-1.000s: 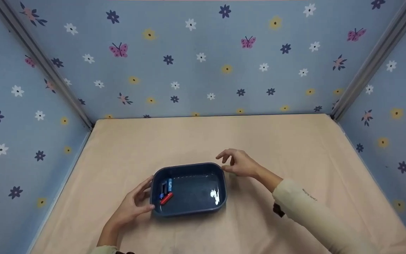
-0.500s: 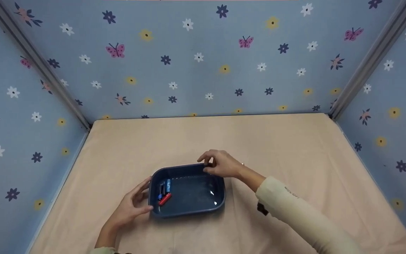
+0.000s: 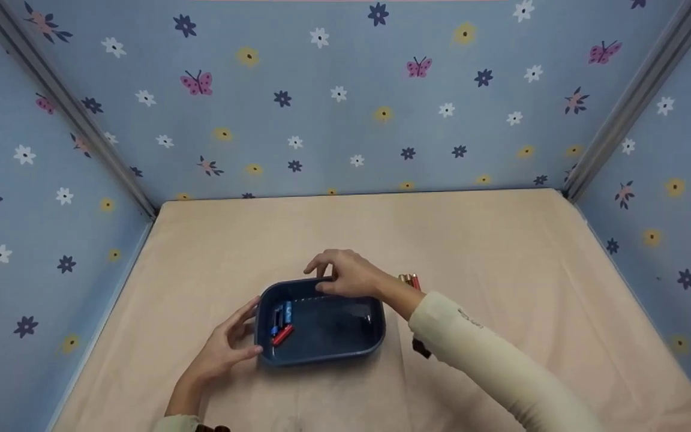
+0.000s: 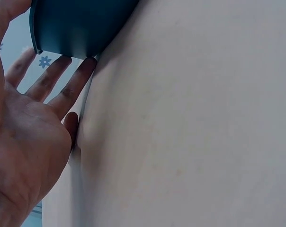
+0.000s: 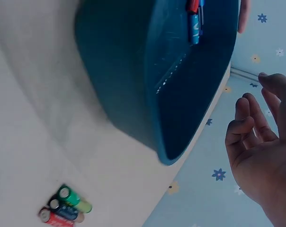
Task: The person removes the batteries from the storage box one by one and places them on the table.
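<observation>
A dark blue rectangular basin (image 3: 327, 357) stands on the cloth, with a red battery (image 3: 282, 335), a light blue battery (image 3: 288, 312) and a dark one lying at its left end. My left hand (image 3: 222, 348) spans that end, its spread fingertips touching the outer wall in the left wrist view and its thumb at the near corner. Over the far rim hovers my right hand (image 3: 351, 275), fingers loosely bent, with nothing between them in the right wrist view. Green, dark and red batteries (image 5: 62, 208) lie together on the cloth, right of the basin; my right wrist partly hides them in the head view.
A pale peach cloth (image 3: 489, 252) covers the table. Blue flowered panels (image 3: 345, 132) enclose it at the back and both sides, with grey metal posts (image 3: 633, 108) at the far corners.
My right hand has moved left from the basin's far right corner along its far rim. This uncovers the batteries on the cloth. The left hand stays at the basin's left end.
</observation>
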### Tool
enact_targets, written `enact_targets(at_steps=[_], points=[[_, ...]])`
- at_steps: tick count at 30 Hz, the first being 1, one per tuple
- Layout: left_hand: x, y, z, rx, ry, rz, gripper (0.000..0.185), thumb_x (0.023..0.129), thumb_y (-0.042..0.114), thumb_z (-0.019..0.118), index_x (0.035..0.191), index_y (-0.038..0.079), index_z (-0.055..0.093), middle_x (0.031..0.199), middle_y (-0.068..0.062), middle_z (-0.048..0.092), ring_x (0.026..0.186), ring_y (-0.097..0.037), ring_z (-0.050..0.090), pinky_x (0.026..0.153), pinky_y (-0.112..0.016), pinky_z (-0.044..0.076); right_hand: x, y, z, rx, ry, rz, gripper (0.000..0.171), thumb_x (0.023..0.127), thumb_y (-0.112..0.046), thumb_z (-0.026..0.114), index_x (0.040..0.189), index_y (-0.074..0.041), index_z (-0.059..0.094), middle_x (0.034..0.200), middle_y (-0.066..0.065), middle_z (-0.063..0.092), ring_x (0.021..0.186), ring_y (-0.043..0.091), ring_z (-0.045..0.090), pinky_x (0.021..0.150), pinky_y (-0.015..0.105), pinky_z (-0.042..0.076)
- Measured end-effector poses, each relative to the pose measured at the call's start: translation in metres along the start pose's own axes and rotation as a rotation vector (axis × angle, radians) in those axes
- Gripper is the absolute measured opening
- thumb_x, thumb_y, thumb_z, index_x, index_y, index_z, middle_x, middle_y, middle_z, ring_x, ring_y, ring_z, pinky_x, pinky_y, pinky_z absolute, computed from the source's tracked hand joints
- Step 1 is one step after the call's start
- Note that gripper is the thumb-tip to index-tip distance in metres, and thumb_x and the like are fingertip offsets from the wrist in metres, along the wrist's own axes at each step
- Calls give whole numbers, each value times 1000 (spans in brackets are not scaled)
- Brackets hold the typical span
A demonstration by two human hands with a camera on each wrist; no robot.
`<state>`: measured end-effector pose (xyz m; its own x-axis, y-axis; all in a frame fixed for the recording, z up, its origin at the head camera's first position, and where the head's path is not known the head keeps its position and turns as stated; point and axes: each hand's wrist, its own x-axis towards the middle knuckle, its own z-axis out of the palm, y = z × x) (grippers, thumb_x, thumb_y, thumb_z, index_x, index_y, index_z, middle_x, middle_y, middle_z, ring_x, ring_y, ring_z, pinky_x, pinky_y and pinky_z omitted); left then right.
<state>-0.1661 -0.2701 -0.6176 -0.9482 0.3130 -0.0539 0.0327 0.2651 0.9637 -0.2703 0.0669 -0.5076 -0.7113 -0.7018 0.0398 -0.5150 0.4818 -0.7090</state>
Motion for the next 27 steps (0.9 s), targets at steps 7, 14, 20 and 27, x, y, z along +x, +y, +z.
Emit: enact_targets(at_steps=[7,14,20,27], points=[[0,-2,-2,5,-29,63,93,99,5,83,178,14,34,179,-26,43,160,-56,49,119,-11,42,12,-8,8,13,-20,-13,37,105,-10,77,141,-8,75,130,18,79,96,25,71,92,37,63],[-3,-4,-2,11,-27,39,93,100,8,83,179,19,34,179,-25,44,158,-54,53,118,-11,42,24,-4,22,1,-143,-42,42,104,-12,78,146,-10,73,139,17,74,99,25,70,90,30,59],[-4,-4,-1,-2,-20,38,94,100,4,81,179,16,32,178,-27,44,154,-54,56,117,-11,45,28,-1,29,-22,-222,-9,49,104,-12,77,153,-13,69,150,15,71,114,35,74,96,36,63],[-2,-2,0,-3,-18,39,95,99,4,82,179,15,32,178,-27,43,156,-55,54,117,-10,44,32,5,37,-35,-247,-9,56,103,-4,74,157,-14,64,153,14,71,116,34,74,99,39,63]])
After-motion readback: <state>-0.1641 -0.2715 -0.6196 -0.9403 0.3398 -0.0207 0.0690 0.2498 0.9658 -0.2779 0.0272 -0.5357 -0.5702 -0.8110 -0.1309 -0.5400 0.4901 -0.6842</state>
